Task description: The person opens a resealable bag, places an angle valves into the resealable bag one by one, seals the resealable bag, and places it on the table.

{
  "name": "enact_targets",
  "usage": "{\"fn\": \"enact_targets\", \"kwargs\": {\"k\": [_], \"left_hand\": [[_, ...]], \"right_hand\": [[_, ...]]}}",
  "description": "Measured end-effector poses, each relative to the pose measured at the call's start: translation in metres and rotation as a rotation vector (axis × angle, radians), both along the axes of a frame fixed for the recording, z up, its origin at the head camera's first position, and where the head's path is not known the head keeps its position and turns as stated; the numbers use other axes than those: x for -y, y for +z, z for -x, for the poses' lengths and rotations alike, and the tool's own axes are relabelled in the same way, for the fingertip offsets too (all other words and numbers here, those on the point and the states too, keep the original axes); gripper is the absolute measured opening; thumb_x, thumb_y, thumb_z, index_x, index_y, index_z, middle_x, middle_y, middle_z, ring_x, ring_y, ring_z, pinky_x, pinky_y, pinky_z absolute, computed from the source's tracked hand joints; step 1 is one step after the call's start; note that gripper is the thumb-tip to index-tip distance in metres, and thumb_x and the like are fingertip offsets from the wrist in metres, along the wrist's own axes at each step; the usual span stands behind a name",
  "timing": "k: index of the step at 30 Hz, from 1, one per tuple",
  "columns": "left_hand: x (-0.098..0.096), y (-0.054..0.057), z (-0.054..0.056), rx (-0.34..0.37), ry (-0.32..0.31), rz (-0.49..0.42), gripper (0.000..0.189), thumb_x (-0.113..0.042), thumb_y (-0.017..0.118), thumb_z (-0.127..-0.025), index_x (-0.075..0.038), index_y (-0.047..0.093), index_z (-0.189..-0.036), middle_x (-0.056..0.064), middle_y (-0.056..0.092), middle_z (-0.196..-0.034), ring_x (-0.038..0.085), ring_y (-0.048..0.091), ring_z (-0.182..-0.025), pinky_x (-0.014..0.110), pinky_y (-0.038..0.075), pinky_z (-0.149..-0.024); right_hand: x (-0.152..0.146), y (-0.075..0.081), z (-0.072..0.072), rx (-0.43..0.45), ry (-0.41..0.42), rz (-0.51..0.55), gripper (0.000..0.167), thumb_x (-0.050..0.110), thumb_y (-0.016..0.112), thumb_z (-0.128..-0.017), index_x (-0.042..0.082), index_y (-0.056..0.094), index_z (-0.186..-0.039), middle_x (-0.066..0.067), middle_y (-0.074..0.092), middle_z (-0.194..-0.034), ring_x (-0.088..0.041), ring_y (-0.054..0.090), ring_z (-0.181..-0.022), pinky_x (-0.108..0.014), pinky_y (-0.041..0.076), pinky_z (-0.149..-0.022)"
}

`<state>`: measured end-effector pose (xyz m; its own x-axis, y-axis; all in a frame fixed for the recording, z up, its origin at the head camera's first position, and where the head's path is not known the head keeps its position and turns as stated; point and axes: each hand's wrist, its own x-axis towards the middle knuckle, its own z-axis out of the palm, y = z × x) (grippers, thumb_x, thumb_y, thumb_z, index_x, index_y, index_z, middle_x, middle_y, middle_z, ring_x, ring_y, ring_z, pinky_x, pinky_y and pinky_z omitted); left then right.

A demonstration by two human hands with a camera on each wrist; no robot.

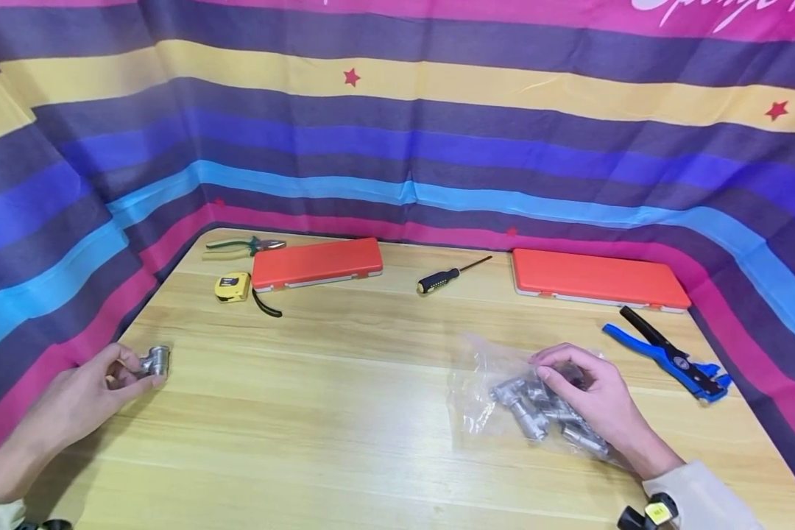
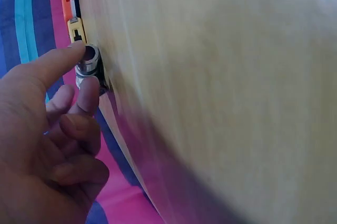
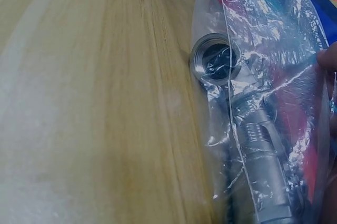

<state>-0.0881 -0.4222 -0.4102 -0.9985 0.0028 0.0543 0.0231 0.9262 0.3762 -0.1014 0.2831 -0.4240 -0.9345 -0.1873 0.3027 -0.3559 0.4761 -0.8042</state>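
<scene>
At the table's left side, my left hand pinches a small silver metal pipe fitting between thumb and fingers. The left wrist view shows the round open end of this pipe fitting close to the fingertips. On the right, my right hand pinches the upper part of a clear plastic bag lying on the table. Several similar metal fittings lie inside the bag. One threaded round opening shows through the plastic in the right wrist view, above a fitting's long body.
Along the back stand two red cases, with a screwdriver between them. Pliers and a yellow tape measure lie back left. A blue-and-black hand tool is at the right edge. Striped cloth surrounds the table.
</scene>
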Motion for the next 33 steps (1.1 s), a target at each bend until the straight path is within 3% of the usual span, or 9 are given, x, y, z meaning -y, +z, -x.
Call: {"fn": "enact_targets", "kwargs": {"k": [5,9,13,16,20,26,33], "left_hand": [[0.009,0.005,0.002,0.122,0.022,0.035,0.038,-0.045,0.075,-0.103,-0.009,0.065,-0.113,0.007,0.077,-0.097,0.019,0.064,-0.080,0.032,0.044,-0.063],[0.014,0.005,0.004,0.192,0.024,0.040,0.050,-0.049,0.069,-0.105,-0.003,0.065,-0.125,0.008,0.077,-0.101,0.019,0.066,-0.083,0.034,0.045,-0.065],[0.012,0.002,0.006,0.179,0.039,0.046,0.057,-0.053,0.068,-0.106,0.000,0.066,-0.128,0.008,0.077,-0.099,0.019,0.065,-0.081,0.033,0.044,-0.063],[0.012,0.003,0.007,0.149,0.035,0.035,0.050,-0.048,0.068,-0.107,-0.001,0.070,-0.123,0.013,0.078,-0.101,0.020,0.066,-0.082,0.033,0.044,-0.064],[0.005,0.004,0.006,0.127,0.033,-0.016,0.046,-0.045,0.068,-0.108,-0.003,0.071,-0.125,0.014,0.077,-0.102,0.010,0.060,-0.078,0.030,0.043,-0.061],[-0.037,0.011,0.011,0.051,-0.039,-0.129,0.034,-0.036,0.072,-0.107,-0.007,0.073,-0.126,0.005,0.075,-0.100,0.000,0.054,-0.072,0.026,0.044,-0.057],[-0.114,0.027,0.034,0.089,-0.248,-0.216,0.023,-0.030,0.077,-0.104,-0.014,0.077,-0.121,0.001,0.076,-0.100,0.008,0.050,-0.065,0.028,0.043,-0.052]], "right_hand": [[0.001,0.000,0.000,0.007,-0.008,-0.002,0.020,-0.005,0.070,-0.102,0.012,0.078,-0.110,-0.004,0.078,-0.116,-0.004,0.073,-0.098,-0.022,0.059,-0.077],[0.001,0.000,-0.001,0.007,-0.015,-0.004,0.018,-0.004,0.071,-0.102,0.009,0.078,-0.111,-0.002,0.078,-0.115,-0.002,0.071,-0.097,-0.023,0.058,-0.075],[0.001,0.000,-0.001,0.003,-0.015,-0.004,0.016,-0.003,0.071,-0.102,0.009,0.078,-0.111,-0.003,0.078,-0.115,-0.003,0.072,-0.097,-0.023,0.058,-0.075],[0.001,0.000,-0.001,0.010,-0.015,-0.008,0.015,0.000,0.072,-0.103,0.010,0.079,-0.112,-0.002,0.078,-0.116,-0.005,0.072,-0.097,-0.023,0.059,-0.076],[0.000,0.001,-0.002,0.018,-0.021,-0.016,0.014,0.003,0.072,-0.104,0.011,0.079,-0.112,0.000,0.078,-0.117,-0.007,0.073,-0.097,-0.023,0.059,-0.077],[-0.001,-0.001,0.000,-0.005,-0.010,-0.010,0.013,0.000,0.072,-0.102,0.009,0.078,-0.110,-0.002,0.079,-0.114,-0.009,0.074,-0.093,-0.023,0.058,-0.073],[0.001,0.000,0.000,0.004,-0.011,-0.013,0.013,0.003,0.073,-0.103,0.011,0.079,-0.111,0.001,0.079,-0.115,-0.009,0.074,-0.096,-0.022,0.059,-0.076]]}}
